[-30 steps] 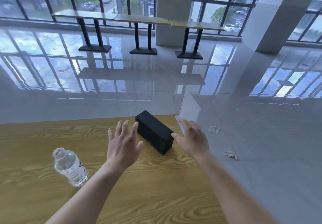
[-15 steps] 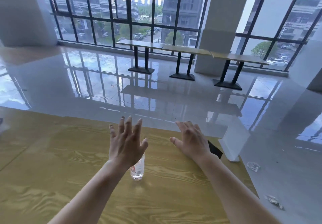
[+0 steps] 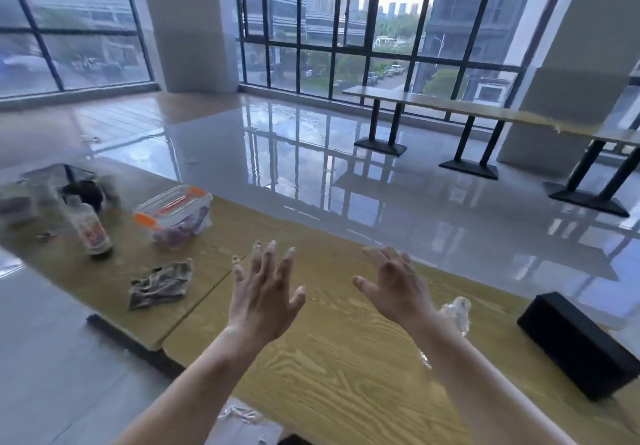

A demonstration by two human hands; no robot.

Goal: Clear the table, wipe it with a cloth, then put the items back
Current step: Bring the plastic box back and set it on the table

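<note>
Evidently the cloth [image 3: 160, 283] lies crumpled on the bench [image 3: 104, 271] left of the left hand [image 3: 265, 301], which hovers spread and empty, nearer it than the right hand [image 3: 394, 289], likewise spread.

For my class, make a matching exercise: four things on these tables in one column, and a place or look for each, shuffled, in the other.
Column A
1. cloth
2. food container
3. water bottle
4. black box

Column B
a. orange clips on its lid
b. farthest right on the table
c. grey and crumpled
d. partly hidden behind the right forearm

Pairs: 1c, 2a, 3d, 4b
</note>
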